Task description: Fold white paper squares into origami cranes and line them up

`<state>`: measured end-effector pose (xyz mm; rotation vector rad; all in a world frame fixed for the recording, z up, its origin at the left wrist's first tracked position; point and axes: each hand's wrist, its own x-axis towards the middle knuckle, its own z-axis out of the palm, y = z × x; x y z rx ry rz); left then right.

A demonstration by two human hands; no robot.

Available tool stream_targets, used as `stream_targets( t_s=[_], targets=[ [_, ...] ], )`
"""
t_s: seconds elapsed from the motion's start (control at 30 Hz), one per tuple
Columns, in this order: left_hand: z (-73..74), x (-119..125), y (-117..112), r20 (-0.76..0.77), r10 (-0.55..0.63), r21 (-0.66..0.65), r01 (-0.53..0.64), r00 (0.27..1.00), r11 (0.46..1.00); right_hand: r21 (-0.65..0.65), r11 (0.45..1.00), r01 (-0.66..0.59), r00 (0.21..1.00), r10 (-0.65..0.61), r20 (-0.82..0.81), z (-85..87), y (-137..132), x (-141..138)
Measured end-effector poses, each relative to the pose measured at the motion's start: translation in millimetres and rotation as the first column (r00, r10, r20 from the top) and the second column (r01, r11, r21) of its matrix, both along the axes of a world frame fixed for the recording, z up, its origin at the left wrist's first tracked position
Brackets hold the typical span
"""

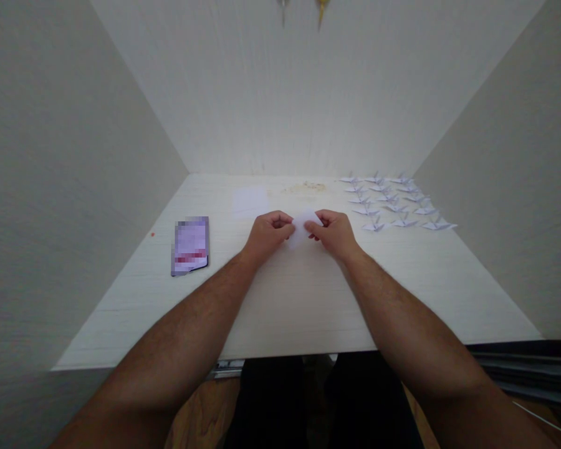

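A small piece of white paper (pixel 300 232) is held up between my two hands over the middle of the table. My left hand (pixel 272 234) pinches its left edge between thumb and fingers. My right hand (pixel 331 232) grips the right side, its thumb lying across the near face of the paper. Whether the sheet is folded is too blurred to tell. Behind and left of my left hand lies a flat stack or sheet of white paper (pixel 250 201). To the right of my right hand stand several folded paper cranes (pixel 391 202) in rows.
A phone or tablet (pixel 191 246) with a blurred screen lies at the left on the white table (pixel 290 312). A tiny orange speck (pixel 152 234) is near the left edge. Walls close in the table at the back and both sides. Brownish marks (pixel 313 186) show near the back wall.
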<state>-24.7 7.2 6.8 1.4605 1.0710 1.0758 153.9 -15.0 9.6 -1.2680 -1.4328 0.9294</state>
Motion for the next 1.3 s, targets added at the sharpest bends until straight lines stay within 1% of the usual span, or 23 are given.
stream_targets(
  t_s=[0.07,0.2,0.43,0.53,0.67,0.73,0.83,1.0,1.3],
  targets=[
    [1.2,0,-1,-0.033,-0.014,0.010,0.014,0.999,1.000,0.005,1.000,0.005,0.999,-0.006,0.038,0.1,-1,0],
    [2.6,-1,-1,-0.090,-0.016,0.016,0.017,0.996,1.000,-0.005,1.000,0.013,0.998,-0.012,0.063,0.7,-1,0],
    [1.0,-3,1,-0.127,-0.021,0.012,0.022,0.992,1.000,0.002,1.000,0.011,0.995,-0.011,0.096,1.4,-1,1],
    [-0.7,-3,2,-0.145,-0.015,0.010,0.017,0.989,1.000,0.000,1.000,-0.022,0.995,0.022,0.096,1.7,-2,0],
    [-3.7,-4,5,-0.151,-0.010,-0.035,0.005,0.988,0.999,0.002,0.992,-0.124,0.991,0.123,0.052,0.4,-3,-1],
    [-5.3,-5,6,-0.144,-0.004,-0.057,-0.004,0.990,0.998,-0.004,0.986,-0.169,0.985,0.170,0.010,-1.7,-2,-1],
    [-6.9,-5,7,-0.110,0.016,-0.079,-0.024,0.994,0.997,-0.001,0.979,-0.205,0.977,0.205,-0.053,-6.1,-1,-1],
    [-4.8,-3,6,-0.041,0.040,-0.121,-0.044,0.998,0.992,0.030,0.981,-0.192,0.973,0.194,-0.125,-9.9,0,-2],
    [2.6,1,1,0.061,0.071,-0.177,-0.059,0.996,0.982,0.081,0.982,-0.170,0.980,0.177,-0.093,-10.3,0,0]
  ],
)
